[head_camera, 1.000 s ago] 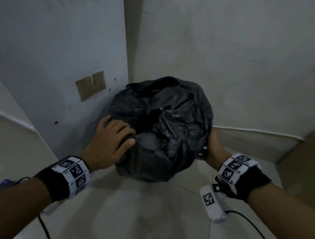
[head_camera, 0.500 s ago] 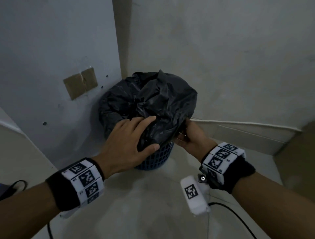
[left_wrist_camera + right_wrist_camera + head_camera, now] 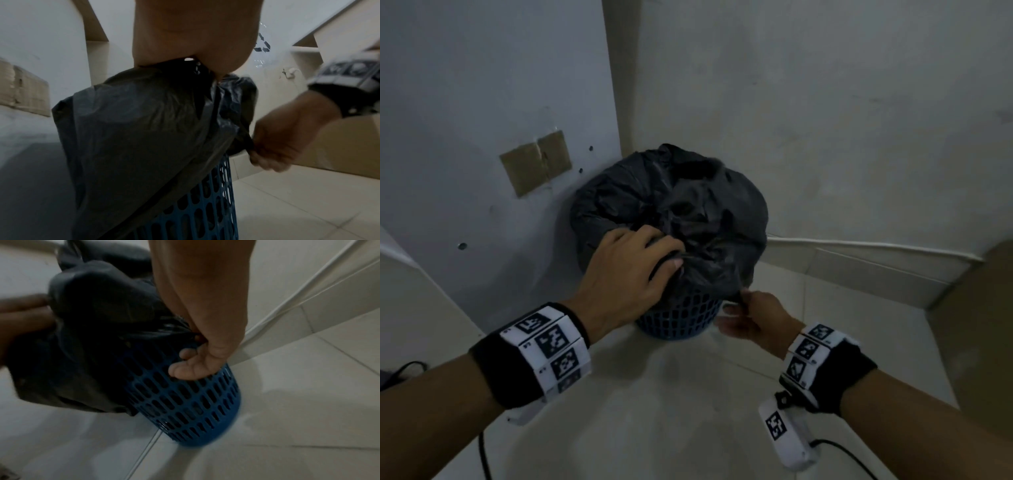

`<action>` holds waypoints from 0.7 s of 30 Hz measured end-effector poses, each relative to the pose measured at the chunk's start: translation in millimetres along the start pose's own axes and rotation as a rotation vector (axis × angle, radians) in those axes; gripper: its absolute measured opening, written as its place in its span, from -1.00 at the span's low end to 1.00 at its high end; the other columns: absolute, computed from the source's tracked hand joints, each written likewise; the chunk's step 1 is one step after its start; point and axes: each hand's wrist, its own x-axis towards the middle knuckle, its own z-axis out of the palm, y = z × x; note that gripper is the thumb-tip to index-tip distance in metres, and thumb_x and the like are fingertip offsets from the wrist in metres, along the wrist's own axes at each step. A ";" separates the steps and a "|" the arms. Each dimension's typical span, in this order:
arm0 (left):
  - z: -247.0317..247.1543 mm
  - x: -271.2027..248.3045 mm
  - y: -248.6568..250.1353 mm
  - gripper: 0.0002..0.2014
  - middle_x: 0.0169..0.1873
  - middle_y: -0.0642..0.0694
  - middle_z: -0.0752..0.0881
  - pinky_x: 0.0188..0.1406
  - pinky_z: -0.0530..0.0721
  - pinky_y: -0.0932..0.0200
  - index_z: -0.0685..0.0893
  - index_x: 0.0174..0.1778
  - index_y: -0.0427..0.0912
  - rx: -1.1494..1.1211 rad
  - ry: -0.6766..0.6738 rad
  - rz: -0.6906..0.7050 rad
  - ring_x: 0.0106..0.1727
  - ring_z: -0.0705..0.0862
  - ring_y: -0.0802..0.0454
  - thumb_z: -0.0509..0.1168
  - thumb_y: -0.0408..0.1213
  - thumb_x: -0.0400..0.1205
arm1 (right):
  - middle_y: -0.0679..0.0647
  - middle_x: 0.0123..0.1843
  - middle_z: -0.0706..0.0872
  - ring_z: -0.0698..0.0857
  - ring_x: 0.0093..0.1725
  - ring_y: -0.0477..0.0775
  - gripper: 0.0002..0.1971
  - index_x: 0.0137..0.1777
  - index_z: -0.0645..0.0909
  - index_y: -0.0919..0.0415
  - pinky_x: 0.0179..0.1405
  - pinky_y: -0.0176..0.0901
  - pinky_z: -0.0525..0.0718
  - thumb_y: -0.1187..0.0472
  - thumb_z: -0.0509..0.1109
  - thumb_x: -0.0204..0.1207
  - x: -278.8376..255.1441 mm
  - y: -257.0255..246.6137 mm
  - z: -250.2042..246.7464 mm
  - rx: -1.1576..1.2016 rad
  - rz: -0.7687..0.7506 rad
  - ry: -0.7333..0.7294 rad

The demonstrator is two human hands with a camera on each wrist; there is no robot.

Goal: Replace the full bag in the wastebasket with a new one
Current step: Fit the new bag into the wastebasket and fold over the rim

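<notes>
Against corner walls, wastebasket (image 3: pixel 677 318), both hands gripping bag (image 3: pixel 671 209)

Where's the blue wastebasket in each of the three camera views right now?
Head: blue wastebasket at centre, mesh showing below the black bag.
Left wrist: bottom centre, under the bag's overhang.
Right wrist: lower centre-right, tilted in the picture.
Shared landmark: the right hand pinching the bag's edge near the rim, seen in all three views.

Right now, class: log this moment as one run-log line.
left hand: grips black bag top | right hand: pinches bag edge | blue wastebasket: on floor, bag still in it
</notes>
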 end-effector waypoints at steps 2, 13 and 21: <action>-4.7 4.0 -3.7 -0.67 0.04 -0.03 0.68 0.33 0.38 -0.12 0.69 0.10 0.00 0.039 0.056 -0.004 0.03 0.66 -0.10 0.05 -0.02 0.67 | 0.23 -0.27 0.60 0.66 -0.30 0.26 -0.69 0.09 0.54 0.40 -0.23 0.08 0.69 0.20 0.04 0.78 7.2 7.1 -6.6 -0.024 0.052 0.027; -8.3 -5.9 2.9 -0.52 0.28 -0.06 0.60 0.55 0.21 -0.30 0.58 0.36 0.04 0.018 -0.027 0.144 0.27 0.60 -0.07 0.05 0.20 0.66 | 0.22 0.12 0.74 0.70 0.06 0.28 -0.68 0.21 0.64 0.33 0.17 0.15 0.67 0.14 0.17 0.69 39.7 -32.6 -37.1 0.352 -0.284 0.189; 4.8 -16.6 -9.3 -0.50 0.38 -0.09 0.57 0.54 0.16 -0.41 0.36 0.55 0.03 0.141 -0.074 0.170 0.47 0.47 -0.14 0.02 0.08 0.70 | 0.34 0.28 0.54 0.53 0.16 0.16 -0.52 0.00 0.45 0.27 0.26 0.07 0.48 -0.18 -0.01 0.71 50.5 40.2 -67.2 -0.671 -0.137 0.227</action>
